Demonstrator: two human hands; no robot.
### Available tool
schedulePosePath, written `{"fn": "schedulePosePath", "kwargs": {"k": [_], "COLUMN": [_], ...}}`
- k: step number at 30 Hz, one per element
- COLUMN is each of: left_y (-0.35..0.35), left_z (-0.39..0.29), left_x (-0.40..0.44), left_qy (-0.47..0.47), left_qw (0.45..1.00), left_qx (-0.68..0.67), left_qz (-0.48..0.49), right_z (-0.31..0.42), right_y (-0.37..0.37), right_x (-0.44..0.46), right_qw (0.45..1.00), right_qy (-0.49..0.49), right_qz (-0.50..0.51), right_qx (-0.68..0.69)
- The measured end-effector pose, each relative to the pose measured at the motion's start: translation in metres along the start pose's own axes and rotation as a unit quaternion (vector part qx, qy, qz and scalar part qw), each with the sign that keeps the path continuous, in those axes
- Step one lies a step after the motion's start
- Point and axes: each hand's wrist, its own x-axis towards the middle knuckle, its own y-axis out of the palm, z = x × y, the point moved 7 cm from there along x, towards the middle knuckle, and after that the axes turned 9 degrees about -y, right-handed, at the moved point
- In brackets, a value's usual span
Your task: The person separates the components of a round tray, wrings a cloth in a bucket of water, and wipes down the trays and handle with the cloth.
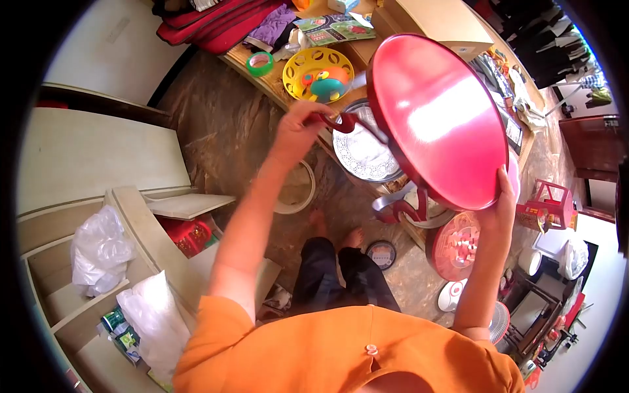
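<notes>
A large glossy red round piece (439, 118), like a stool seat or small tabletop, is tilted up in front of me. Curved legs with dark red ends (409, 208) stick out from its underside. My left hand (303, 128) is closed around the end of one such leg on the left. At the lower right, my right hand (499, 202) grips the rim, its thumb lying on the edge. Behind the red piece, a round tray with a white lacy sheet (367, 147) is partly hidden on the table.
On the wooden table (275, 82) are a yellow basket (290, 73) holding a colourful toy, green tape (260, 63) and a cardboard box (432, 23). Open shelving (118, 196) with plastic bags stands left. A round scale-like disc (381, 255) lies by my feet.
</notes>
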Motion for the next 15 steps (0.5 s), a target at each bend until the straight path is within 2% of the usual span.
{"fn": "schedulePosePath", "kwargs": {"k": [2, 4, 5, 6, 8, 9, 12, 15], "left_y": [-0.019, -0.011, -0.006, 0.007, 0.021, 0.019, 0.0, -0.013], "left_z": [-0.026, -0.052, -0.058, -0.049, -0.031, -0.022, 0.004, 0.036], "left_x": [0.017, 0.017, 0.016, 0.013, 0.004, 0.005, 0.007, 0.003], "left_qy": [0.167, 0.249, 0.288, 0.282, 0.288, 0.26, 0.232, 0.218], "left_qw": [0.974, 0.92, 0.882, 0.879, 0.873, 0.883, 0.859, 0.856], "left_qx": [0.142, 0.296, 0.37, 0.384, 0.39, 0.386, 0.439, 0.461], "left_qz": [-0.063, -0.056, -0.05, -0.023, -0.043, -0.065, -0.126, -0.08], "right_z": [0.01, 0.011, 0.007, 0.001, -0.018, -0.029, -0.074, -0.123], "right_y": [0.004, 0.013, 0.001, -0.013, -0.017, -0.02, -0.03, -0.015], "right_x": [0.017, 0.032, 0.046, 0.062, 0.081, 0.09, 0.117, 0.117], "right_qw": [0.998, 0.99, 0.985, 0.978, 0.98, 0.981, 0.981, 0.975], "right_qy": [-0.024, -0.044, -0.046, -0.047, -0.046, -0.046, -0.023, -0.025], "right_qz": [0.025, 0.053, 0.035, 0.018, 0.023, 0.024, 0.046, 0.057], "right_qx": [-0.06, -0.127, -0.164, -0.201, -0.191, -0.187, -0.188, -0.216]}}
